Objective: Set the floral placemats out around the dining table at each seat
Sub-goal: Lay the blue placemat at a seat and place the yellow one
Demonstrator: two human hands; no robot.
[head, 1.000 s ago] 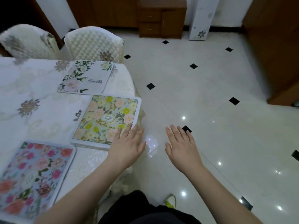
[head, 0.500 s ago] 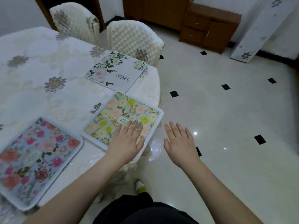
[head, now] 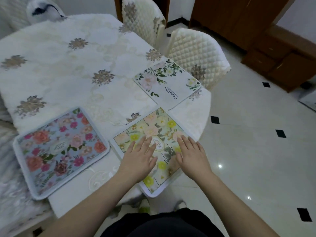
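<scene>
While both of your palms lie flat on the yellow-flowered placemat [head: 154, 142], you appear to be well into the job rather than at its end. Your left hand [head: 141, 156] and right hand [head: 192, 156] press down with fingers straight, grasping nothing, so neither hand is clenched. That mat sits at the near right corner of the tabletop [head: 68, 65], turned at an angle, and its nearest corner hangs past the edge over the floor; you probably still need to slide it inward and square it. Just to its left, close but not touching, the blue placemat with pink and orange roses [head: 61, 151] lies along the near edge, its near corner also close to the drop. Further along the right edge the white placemat with green sprigs [head: 166, 82] rests in front of the nearer quilted chair [head: 198, 53], which looks like a finished seat. A second quilted chair [head: 142, 19] stands at the far edge with no mat before it, and the left side of the cloth shows none either, so those seats seem left to do, if mats remain; no spare mats are in view. As for writing, the white mat reads "Beautiful" in dark letters, with a smaller line beneath that is too fine to read. Oval medallions at the centre of the other two mats carry script you cannot make out.
</scene>
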